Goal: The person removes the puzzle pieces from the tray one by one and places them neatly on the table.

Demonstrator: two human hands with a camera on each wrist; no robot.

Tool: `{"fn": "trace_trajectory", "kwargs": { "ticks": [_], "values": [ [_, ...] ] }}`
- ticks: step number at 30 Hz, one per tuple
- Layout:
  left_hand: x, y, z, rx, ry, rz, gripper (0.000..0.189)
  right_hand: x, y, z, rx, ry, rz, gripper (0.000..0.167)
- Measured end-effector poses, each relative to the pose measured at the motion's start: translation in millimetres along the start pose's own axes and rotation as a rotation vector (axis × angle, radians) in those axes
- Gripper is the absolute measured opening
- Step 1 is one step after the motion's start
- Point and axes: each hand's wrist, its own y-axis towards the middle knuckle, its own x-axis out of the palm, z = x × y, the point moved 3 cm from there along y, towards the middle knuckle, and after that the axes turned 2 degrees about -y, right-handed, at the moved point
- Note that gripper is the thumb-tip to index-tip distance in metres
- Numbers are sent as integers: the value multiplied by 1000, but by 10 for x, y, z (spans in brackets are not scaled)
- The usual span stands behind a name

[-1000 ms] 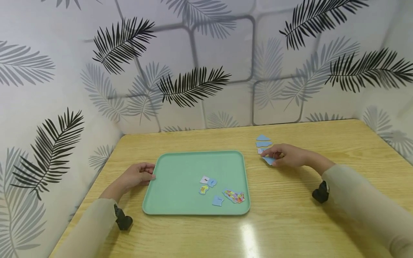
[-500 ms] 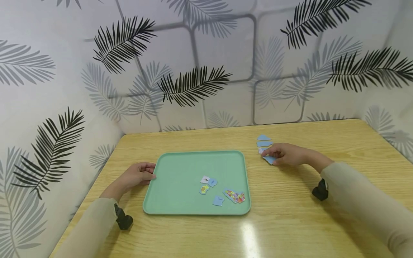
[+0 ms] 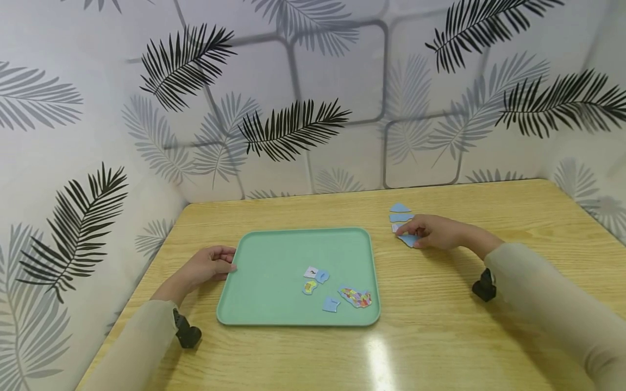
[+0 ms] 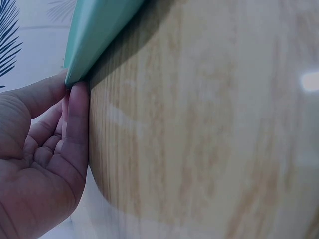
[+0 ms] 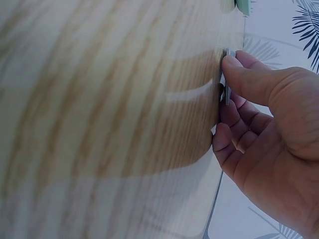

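One slip could nudge flat blue card strips [image 3: 401, 218]: right hand [image 3: 434, 232] pinches angular blue piece [image 3: 408, 240], left hand [image 3: 207, 264] rectangular green plastic tray [image 3: 264, 293]

Wood-grained table [image 3: 450, 336] with a bright glare [image 3: 379, 355], before a pale wall [image 3: 337, 81] of black and grey fronds [image 3: 295, 132].

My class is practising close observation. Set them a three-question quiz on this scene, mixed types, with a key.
1. Which hand grips the green tray?

2. Fill in the gap, as the person sees it: the largest multicoloured piece lies towards the tray's near ____ corner.

3. Choose one. The right hand is pinching:
A) the tray's rim
B) a blue piece
C) a sleeve

Key: 1. the left hand; 2. right; 3. B.
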Motion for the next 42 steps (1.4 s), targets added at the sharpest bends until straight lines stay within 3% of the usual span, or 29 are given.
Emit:
{"fn": "trace_trajectory", "kwargs": {
  "ticks": [31,42],
  "values": [
    [19,-13,9,12,-13,-12,54,-1,2,-12,0,-18,26,39],
    [4,3,-5,-1,0,1,53,-31,-34,19,11,63,66,42]
  ]
}}
